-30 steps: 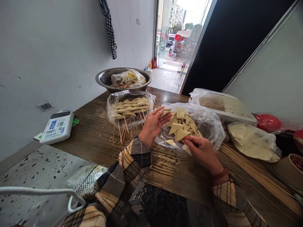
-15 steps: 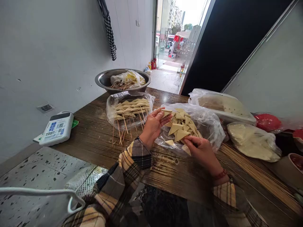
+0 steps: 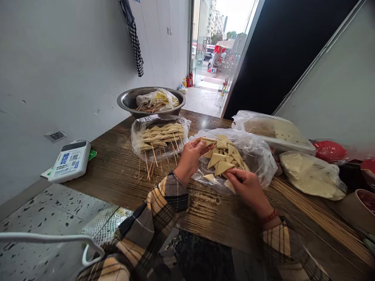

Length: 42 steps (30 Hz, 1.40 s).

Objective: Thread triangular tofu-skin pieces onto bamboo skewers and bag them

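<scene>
Between the thumb and fingers of my left hand (image 3: pixel 189 158) is a pale folded tofu-sheet triangle (image 3: pixel 207 141), raised beside a heap of similar triangles (image 3: pixel 225 151). My right hand (image 3: pixel 249 187) pinches the corner of another triangle (image 3: pixel 223 167) at the front of that heap. The heap lies on a spread clear plastic bag (image 3: pixel 258 156). Left of my hands, skewered triangles (image 3: pixel 162 134) fill a second plastic bag (image 3: pixel 137 136), their bare stick ends (image 3: pixel 152 164) pointing towards me.
A steel basin (image 3: pixel 125 102) with bagged skewers stands at the wooden table's (image 3: pixel 117 164) far left. Bamboo sticks (image 3: pixel 319 216) lie at right, near a bagged pale food (image 3: pixel 313 175) and a covered tray (image 3: pixel 272 128). A white device (image 3: pixel 72 160) sits at the left edge.
The triangle in my left hand has tilted slightly, its flat side showing more. My right hand stays at the same triangle on the heap. The whole view has shifted very slightly.
</scene>
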Available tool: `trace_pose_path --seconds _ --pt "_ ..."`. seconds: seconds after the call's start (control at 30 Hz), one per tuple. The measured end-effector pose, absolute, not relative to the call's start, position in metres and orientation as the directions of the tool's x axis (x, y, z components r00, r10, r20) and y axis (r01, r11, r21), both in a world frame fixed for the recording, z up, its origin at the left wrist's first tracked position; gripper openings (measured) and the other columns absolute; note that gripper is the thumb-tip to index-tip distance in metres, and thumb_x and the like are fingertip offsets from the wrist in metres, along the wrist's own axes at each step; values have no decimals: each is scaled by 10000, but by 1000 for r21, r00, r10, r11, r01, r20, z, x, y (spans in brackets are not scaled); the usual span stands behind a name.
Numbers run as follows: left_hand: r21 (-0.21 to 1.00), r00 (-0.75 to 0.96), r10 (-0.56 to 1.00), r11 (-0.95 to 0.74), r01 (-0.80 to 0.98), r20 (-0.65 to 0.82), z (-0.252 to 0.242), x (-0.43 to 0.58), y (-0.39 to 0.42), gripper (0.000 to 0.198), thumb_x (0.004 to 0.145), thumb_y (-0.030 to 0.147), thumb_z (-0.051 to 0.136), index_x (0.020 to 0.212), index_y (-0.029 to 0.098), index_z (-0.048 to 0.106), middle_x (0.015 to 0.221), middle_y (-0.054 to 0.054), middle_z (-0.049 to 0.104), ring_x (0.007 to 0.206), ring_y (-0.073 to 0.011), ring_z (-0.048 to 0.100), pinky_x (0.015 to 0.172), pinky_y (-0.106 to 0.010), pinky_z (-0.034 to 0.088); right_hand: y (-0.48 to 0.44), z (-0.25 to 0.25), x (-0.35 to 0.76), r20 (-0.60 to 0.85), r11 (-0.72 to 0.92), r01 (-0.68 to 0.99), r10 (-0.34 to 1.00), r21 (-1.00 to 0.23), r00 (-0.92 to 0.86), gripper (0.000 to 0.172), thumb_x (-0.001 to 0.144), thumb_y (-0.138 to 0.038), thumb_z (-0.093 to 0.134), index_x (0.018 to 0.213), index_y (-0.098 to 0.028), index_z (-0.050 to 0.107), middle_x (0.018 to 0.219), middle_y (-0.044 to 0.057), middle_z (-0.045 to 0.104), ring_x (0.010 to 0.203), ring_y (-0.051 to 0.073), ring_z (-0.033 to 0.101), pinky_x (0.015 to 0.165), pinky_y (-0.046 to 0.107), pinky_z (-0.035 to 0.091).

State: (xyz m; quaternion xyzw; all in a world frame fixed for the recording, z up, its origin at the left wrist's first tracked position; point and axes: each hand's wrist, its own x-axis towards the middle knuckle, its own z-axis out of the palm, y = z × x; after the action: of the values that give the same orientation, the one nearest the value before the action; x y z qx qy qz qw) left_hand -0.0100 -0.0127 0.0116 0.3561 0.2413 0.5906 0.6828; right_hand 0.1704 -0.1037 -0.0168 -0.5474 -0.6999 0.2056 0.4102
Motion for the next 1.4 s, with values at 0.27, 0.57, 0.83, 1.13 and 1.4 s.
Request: trace_pose_path --seconds 0.27,0.57,0.83,1.13,1.4 --pt "788 233 966 58 -613 111 9 -8 -13 221 713 249 746 871 101 700 898 -81 718 803 -167 681 883 -325 495 -103 -18 167 368 304 600 930 -740 -18 226 853 -332 563 856 -193 741 853 36 760 739 196 688 676 289 526" --pt "714 345 938 213 -667 43 11 -16 -14 268 824 292 646 1037 130 643 1008 -120 705 914 -200 687 837 -302 498 -107 -10 165 311 265 555 950 -788 -12 248 835 -360 576 840 -181 748 817 43 756 738 207 691 659 278 533" --pt "714 415 902 213 -667 119 11 -11 -18 182 867 290 597 945 127 625 1101 -145 688 998 -220 664 877 -322 473 -103 -20 168 332 299 577 942 -760 -51 240 845 -358 580 869 -193 752 864 41 759 759 202 689 693 289 537" --pt "726 410 911 256 -638 39 16 -8 -25 180 828 308 644 847 138 588 1099 -147 685 1033 -253 646 789 -317 489 -103 -22 169 345 295 601 938 -743 -33 253 836 -377 582 854 -197 758 873 55 763 773 228 702 724 334 557" --pt "705 433 901 296 -645 17 12 -4 -26 195 820 319 654 868 134 615 1090 -145 692 1018 -258 650 802 -355 511 -102 -24 169 350 296 585 936 -755 -21 251 836 -378 589 857 -194 758 872 55 763 778 227 706 719 325 560"
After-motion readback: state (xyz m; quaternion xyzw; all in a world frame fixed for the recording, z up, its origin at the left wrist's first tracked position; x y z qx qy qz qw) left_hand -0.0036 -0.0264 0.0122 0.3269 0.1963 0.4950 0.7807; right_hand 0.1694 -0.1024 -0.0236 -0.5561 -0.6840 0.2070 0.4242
